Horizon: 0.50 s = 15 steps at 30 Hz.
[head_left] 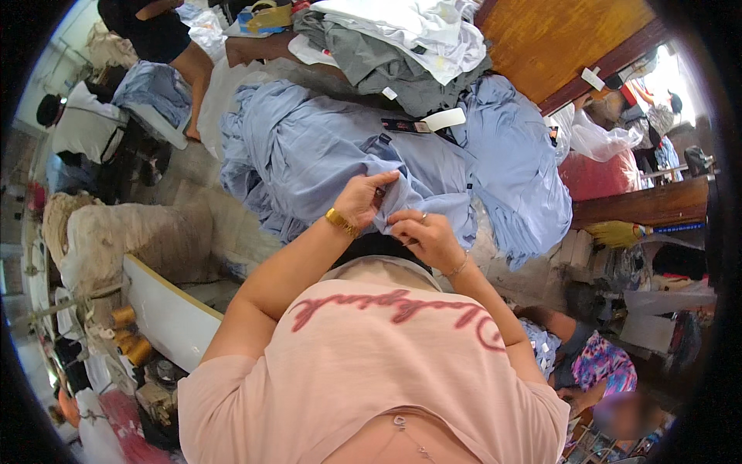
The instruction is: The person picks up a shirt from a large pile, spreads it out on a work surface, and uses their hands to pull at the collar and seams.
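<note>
A light blue cloth garment [309, 147] lies bunched in front of me, one edge lifted close to my waist. My left hand [365, 203], with a gold watch at the wrist, pinches this edge between thumb and fingers. Just right of it and a little nearer, my right hand [427, 238] has its fingers closed on the same garment. A fold of blue cloth spans the gap between my hands. Beyond them on the cloth lie a dark hang tag [403, 125] and a white tag [444, 119].
More blue garments [514, 170] are heaped at the right. Behind lies a pile of grey garments [363, 62] and white garments [410, 27], beside a brown wooden panel [564, 42]. A large wrapped bundle [139, 240] stands left. Other people are at the upper left and lower right.
</note>
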Each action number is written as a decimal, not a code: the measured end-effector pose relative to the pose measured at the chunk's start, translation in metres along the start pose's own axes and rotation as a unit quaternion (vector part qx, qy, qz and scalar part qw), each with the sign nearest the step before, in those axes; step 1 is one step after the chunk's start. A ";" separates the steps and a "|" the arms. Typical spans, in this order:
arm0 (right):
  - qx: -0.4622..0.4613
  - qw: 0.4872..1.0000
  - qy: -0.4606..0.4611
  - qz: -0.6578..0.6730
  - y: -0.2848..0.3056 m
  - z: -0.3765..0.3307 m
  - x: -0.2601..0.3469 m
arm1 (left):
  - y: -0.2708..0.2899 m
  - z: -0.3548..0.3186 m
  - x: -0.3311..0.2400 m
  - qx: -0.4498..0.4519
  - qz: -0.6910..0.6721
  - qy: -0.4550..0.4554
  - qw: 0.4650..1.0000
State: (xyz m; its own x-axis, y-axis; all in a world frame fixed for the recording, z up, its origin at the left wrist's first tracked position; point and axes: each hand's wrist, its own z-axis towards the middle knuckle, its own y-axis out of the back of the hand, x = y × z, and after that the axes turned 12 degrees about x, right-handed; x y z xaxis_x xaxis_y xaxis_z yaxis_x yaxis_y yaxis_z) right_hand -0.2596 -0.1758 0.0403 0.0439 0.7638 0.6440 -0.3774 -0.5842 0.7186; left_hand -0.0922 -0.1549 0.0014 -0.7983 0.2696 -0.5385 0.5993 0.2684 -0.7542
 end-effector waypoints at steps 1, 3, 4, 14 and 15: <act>0.020 0.999 -0.001 -0.025 -0.004 -0.003 -0.002 | -0.002 -0.002 -0.001 -0.002 -0.009 -0.024 1.000; 0.027 0.998 -0.052 -0.025 -0.012 -0.016 -0.018 | -0.002 -0.009 -0.007 -0.009 -0.031 -0.079 0.996; 0.031 0.996 -0.078 -0.025 -0.015 -0.022 -0.024 | -0.006 -0.013 -0.008 -0.018 -0.029 -0.090 0.995; -0.180 0.967 -0.175 0.050 0.000 0.017 -0.004 | -0.004 -0.019 0.007 -0.009 0.069 -0.144 0.987; -0.183 0.968 -0.167 0.038 -0.002 0.021 -0.004 | 0.000 -0.019 0.009 0.006 0.064 -0.142 0.988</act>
State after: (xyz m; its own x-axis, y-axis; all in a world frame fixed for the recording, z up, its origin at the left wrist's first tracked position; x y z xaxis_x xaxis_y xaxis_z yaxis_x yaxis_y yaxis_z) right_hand -0.2397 -0.1839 0.0418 0.2773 0.5550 0.7843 -0.6912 -0.4518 0.5641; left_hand -0.0978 -0.1351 0.0034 -0.7015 0.0294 -0.7120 0.6969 0.2374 -0.6768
